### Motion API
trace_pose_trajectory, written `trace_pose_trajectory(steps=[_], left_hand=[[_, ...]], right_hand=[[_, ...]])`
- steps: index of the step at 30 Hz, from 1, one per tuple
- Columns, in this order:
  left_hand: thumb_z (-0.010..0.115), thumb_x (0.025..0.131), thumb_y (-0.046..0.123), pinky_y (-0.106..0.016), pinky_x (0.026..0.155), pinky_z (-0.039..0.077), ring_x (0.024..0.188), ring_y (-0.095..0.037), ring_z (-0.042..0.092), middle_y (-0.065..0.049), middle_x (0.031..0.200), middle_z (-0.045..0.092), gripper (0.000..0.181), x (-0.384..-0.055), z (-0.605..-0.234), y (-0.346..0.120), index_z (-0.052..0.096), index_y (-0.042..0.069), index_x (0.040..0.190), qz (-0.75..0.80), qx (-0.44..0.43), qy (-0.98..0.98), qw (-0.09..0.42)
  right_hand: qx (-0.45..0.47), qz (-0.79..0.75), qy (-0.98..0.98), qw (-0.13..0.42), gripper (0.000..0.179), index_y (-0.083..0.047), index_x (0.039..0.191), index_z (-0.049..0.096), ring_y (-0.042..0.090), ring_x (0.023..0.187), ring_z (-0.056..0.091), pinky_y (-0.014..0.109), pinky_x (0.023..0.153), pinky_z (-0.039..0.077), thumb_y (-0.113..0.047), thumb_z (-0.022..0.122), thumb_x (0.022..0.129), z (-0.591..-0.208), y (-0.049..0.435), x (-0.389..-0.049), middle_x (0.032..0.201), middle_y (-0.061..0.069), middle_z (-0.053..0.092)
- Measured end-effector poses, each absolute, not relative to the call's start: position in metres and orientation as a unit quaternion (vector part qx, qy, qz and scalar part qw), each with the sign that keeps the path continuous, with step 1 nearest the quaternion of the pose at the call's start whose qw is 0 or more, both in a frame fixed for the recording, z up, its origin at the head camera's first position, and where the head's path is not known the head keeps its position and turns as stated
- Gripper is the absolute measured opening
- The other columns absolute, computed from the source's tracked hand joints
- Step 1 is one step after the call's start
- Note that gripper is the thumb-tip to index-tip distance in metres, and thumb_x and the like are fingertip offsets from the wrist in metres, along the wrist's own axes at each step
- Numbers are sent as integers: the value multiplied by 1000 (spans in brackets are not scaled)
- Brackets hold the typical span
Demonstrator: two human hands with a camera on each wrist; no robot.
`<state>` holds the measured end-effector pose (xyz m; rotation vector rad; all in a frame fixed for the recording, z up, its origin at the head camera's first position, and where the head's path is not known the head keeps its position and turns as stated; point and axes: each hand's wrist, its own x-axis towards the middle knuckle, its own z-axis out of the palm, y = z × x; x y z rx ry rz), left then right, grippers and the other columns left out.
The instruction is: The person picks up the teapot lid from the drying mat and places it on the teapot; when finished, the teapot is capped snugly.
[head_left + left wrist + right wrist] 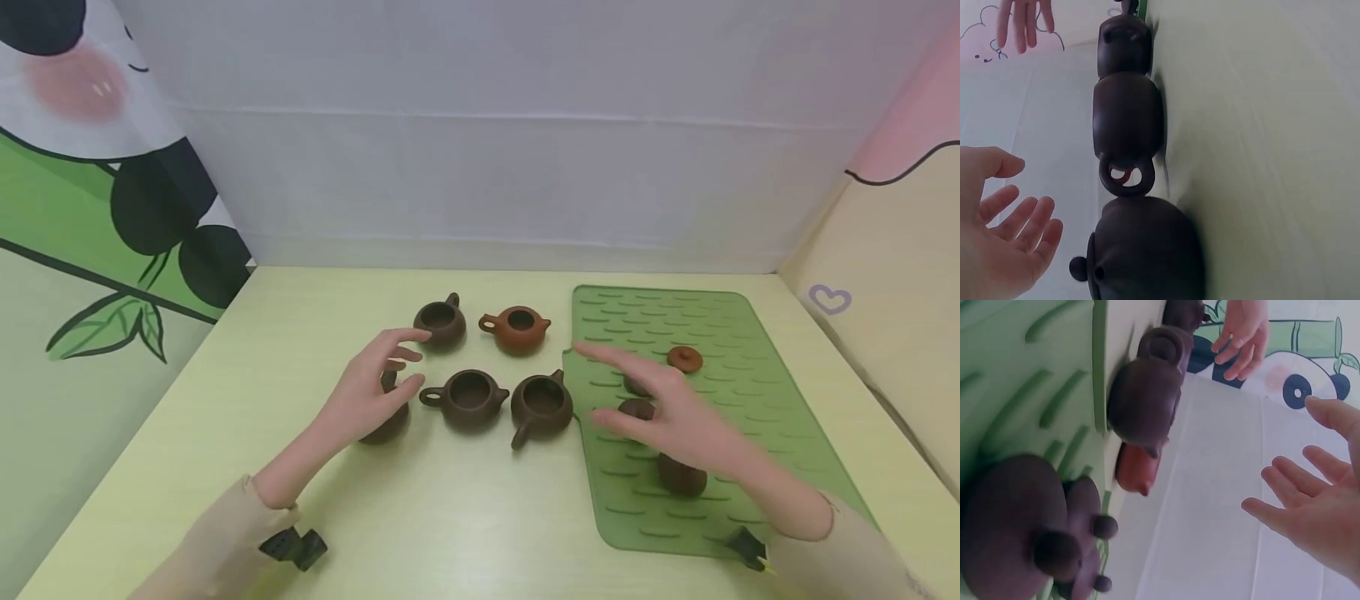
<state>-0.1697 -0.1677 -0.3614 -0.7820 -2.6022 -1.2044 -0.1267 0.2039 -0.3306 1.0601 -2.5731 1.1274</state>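
Note:
My left hand (371, 383) hovers above a dark brown teapot (387, 427), fingers loosely spread and holding nothing. The left wrist view shows the lid (1090, 265) seated on that pot. Beside it stand two lidless dark teapots, one in the middle (471, 421) and one at the mat's edge (542, 421). Behind them are another lidless dark teapot (442, 335) and a lidless reddish-orange one (517, 337). Fingers extended and grasping nothing, my right hand (686, 421) hangs over three dark lids (1013, 519), partly covering them in the head view.
A green ridged mat (615, 517) covers the right side of the pale table (465, 525). On it, farther back, lies a reddish-orange lid (685, 359). A white cloth wall (480, 183) stands behind the table, with printed panels on both sides.

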Motion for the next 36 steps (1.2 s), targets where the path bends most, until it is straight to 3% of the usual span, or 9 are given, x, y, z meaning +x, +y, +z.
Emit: trace_pose_trajectory(steps=[1,10,16,24,29,33,36], left_hand=[[67,89,-1,-48,93,55,110,-24,66,-9,138,56,53,-170,-361,-165,49,10,138,-401,-268,-872,82],[74,87,8,-44,90,57,111,-24,66,-7,138,56,59,-173,-367,-155,48,12,139,-365,-307,-876,66],[79,84,18,-45,95,54,117,-26,63,-4,141,54,66,-175,-369,-152,47,14,142,-326,-306,-894,38],[82,81,28,-46,97,53,122,-24,62,0,144,52,75,-177,-373,-151,44,16,145,-277,-293,-915,11],[82,80,31,-47,93,55,121,-22,63,1,148,50,79,-178,-375,-152,42,18,147,-253,-286,-924,-1],[82,80,33,-48,90,55,119,-21,64,-1,149,50,81,-179,-375,-152,42,19,148,-229,-283,-931,-5],[82,80,34,-48,88,55,117,-22,65,-3,148,51,81,-180,-376,-152,42,18,148,-215,-281,-935,-11]], right_hand=[[349,374,-856,77,75,-19,150,42,-6,141,38,10,113,31,-9,77,85,-329,207,-126,152,0,49],[311,347,-875,130,80,-18,150,42,-5,141,39,6,112,28,-1,78,81,-320,236,-111,153,1,48],[296,332,-881,162,83,-16,149,44,-9,130,46,4,106,33,3,79,77,-319,250,-101,150,1,52],[321,331,-860,217,86,-3,145,46,-1,132,50,8,107,36,10,81,67,-333,267,-99,146,8,55],[349,313,-857,214,86,3,146,42,3,137,44,8,109,34,6,79,69,-341,279,-99,149,11,50],[341,272,-880,189,90,-2,148,41,1,143,35,6,112,27,1,82,68,-345,285,-95,150,7,48],[319,240,-901,171,94,-10,150,42,-8,141,31,3,112,21,-1,85,67,-349,288,-91,148,4,48]])
